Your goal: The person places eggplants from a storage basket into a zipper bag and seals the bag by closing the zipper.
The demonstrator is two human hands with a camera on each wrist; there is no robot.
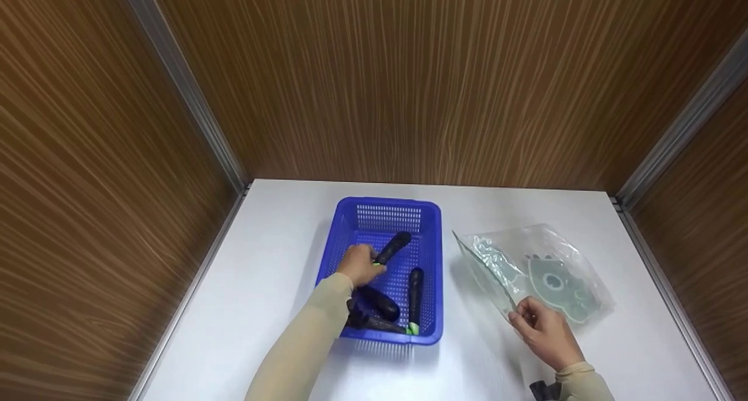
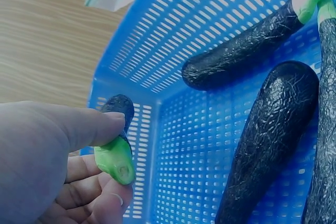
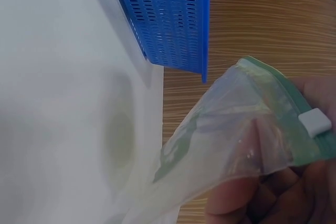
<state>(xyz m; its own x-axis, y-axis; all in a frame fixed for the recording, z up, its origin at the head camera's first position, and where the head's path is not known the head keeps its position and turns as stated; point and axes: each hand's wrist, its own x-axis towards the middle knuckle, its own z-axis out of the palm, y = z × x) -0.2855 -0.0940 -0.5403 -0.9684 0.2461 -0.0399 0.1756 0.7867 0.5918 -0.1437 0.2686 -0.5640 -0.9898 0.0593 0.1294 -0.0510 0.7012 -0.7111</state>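
My left hand [image 1: 357,265] pinches a dark eggplant [image 1: 395,246] by its green stem end, over the blue basket [image 1: 437,237]. In the left wrist view the thumb lies across the top of that stem end. Below it in the basket lie more eggplants: one along the right side [image 1: 415,296], a thicker one [image 1: 380,303] in the middle and another near the front wall [image 1: 380,324], partly covered by the left forearm. My right hand [image 1: 544,331] grips the edge of a clear zip bag [image 1: 561,284] with a green printed pattern. A white slider [image 3: 315,122] sits on the bag's green zip strip.
The basket stands on a white table [image 1: 234,296], with the bag to its right. Wood-grain panels [image 1: 385,85] rise behind and at both sides, joined by metal corner strips [image 1: 187,85].
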